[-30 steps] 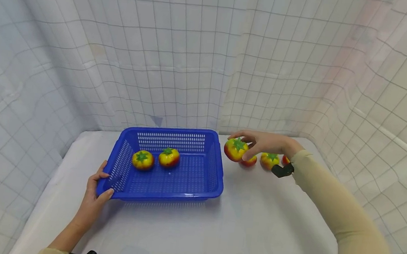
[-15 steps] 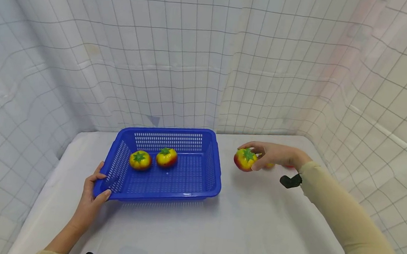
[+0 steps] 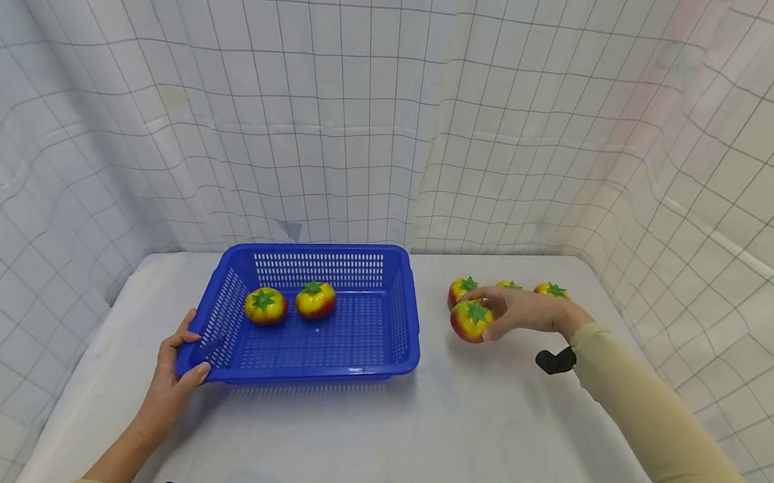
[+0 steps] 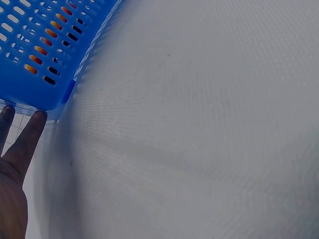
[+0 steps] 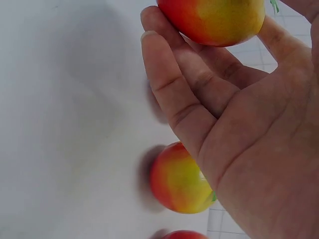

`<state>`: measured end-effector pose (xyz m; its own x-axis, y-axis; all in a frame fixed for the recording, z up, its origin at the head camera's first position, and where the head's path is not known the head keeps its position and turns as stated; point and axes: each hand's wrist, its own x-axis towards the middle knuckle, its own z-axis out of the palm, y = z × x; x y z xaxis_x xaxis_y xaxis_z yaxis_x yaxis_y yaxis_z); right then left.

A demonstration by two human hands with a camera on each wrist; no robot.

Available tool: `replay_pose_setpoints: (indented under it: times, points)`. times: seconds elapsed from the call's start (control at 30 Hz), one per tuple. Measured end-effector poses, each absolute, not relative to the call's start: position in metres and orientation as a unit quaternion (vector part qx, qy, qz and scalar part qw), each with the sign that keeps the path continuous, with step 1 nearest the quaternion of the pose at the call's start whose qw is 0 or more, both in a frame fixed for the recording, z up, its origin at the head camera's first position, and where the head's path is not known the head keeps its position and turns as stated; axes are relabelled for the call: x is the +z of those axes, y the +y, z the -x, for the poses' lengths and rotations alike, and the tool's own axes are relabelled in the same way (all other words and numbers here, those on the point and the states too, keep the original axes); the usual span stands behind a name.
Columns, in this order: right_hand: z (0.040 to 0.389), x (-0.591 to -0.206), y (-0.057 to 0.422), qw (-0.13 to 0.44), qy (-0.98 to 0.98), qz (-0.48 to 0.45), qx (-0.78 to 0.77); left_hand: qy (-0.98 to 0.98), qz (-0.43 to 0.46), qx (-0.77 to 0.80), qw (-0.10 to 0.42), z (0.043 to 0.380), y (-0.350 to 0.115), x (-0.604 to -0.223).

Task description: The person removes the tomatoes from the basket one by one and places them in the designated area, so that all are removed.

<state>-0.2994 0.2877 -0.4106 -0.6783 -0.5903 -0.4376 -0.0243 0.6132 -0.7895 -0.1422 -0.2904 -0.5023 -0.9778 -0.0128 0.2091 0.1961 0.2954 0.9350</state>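
Observation:
A blue plastic basket with slotted walls stands left of centre, with two red-and-yellow tomatoes in it, one beside the other. At its near left corner my left hand grips the rim, thumb on top and fingers along the outer side. To the right of the basket, my right hand holds another tomato between thumb and fingers, its green leafy top facing up. The right wrist view shows this held tomato at the fingertips, off the palm.
Behind the right hand are three more tomatoes: one at the left, one mostly hidden by the hand, one at the right. A white cloth covers the table. Gridded white curtains enclose the back and sides.
My right hand has carried its tomato rightward and toward me, uncovering more of the tomato behind it. My left hand keeps its grip on the basket, and both tomatoes inside stay put.

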Motion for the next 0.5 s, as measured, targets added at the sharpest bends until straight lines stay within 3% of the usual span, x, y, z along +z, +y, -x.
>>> replay_pose_setpoints:
  times: [0.5]
  points:
    - [0.290, -0.439, 0.291, 0.360, 0.832, 0.170, -0.387, -0.809, 0.047, -0.579, 0.086, 0.143, -0.291, -0.501]
